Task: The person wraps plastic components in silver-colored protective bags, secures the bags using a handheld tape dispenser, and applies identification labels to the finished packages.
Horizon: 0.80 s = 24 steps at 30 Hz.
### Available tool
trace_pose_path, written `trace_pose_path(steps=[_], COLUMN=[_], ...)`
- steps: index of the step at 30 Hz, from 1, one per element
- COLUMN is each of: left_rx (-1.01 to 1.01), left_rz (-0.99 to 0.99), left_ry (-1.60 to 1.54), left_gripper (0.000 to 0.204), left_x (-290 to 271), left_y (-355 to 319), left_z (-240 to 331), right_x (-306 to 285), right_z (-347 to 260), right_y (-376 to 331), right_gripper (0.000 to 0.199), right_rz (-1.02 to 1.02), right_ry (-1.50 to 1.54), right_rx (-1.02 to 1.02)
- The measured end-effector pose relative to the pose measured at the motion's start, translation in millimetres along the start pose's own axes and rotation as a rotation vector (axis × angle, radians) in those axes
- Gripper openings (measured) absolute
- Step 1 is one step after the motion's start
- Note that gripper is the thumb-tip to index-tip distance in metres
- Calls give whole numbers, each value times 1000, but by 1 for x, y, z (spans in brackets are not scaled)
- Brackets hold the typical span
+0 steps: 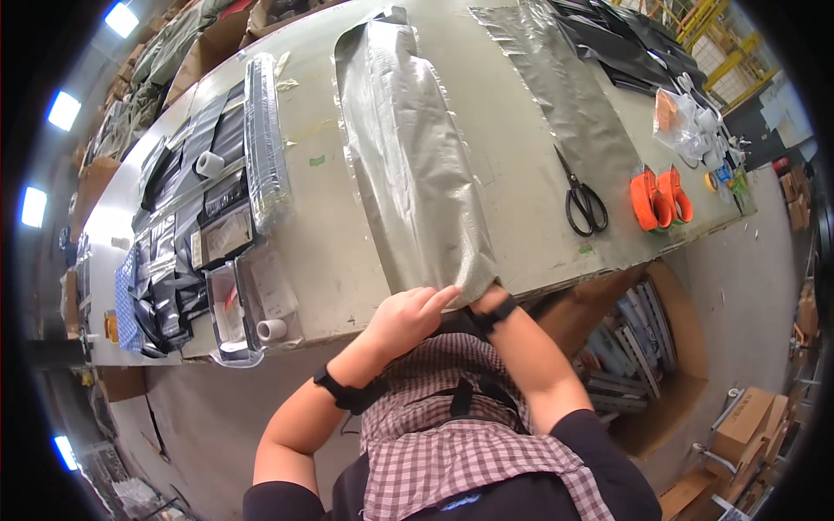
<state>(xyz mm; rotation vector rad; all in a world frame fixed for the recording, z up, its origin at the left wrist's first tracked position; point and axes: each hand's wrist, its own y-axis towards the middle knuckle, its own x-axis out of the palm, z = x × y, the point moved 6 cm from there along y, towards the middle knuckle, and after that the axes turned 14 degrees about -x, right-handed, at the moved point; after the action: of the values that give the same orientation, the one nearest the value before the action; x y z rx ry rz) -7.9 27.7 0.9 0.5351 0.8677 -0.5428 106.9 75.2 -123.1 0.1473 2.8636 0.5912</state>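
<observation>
A long strip of shiny grey-green fabric (408,156) with ragged edges stretches from the far side of the table down to its near edge. At the near end, my left hand (408,319) has its fingers together over the fabric's edge, gripping it, with the thumb out of sight. My right hand (488,300) reaches under or into the fabric's near right corner, which bulges over it. Only the back of that hand near the wrist shows; its fingers are covered. Black bands circle both wrists.
Black-handled scissors (585,204) and orange tape-like rolls (658,200) lie to the right. Another fabric strip (573,104) stretches behind the scissors. Black strips and plastic packets (187,195) crowd the left. Below the table's right edge stands an open cardboard box (678,330).
</observation>
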Motion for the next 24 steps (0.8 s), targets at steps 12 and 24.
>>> trace_pose_path(steps=[12,24], left_rx=[474,-756], left_rz=[-105,184], left_ry=[748,-1425], left_gripper=[59,44], left_x=[38,12], left_y=[5,37], left_z=[-94,-142], right_x=[-108,-89], right_z=[-39,-1], right_y=[19,69], right_gripper=[63,36], right_rz=[-583,239], right_ry=[-946,145], right_rx=[-759,289])
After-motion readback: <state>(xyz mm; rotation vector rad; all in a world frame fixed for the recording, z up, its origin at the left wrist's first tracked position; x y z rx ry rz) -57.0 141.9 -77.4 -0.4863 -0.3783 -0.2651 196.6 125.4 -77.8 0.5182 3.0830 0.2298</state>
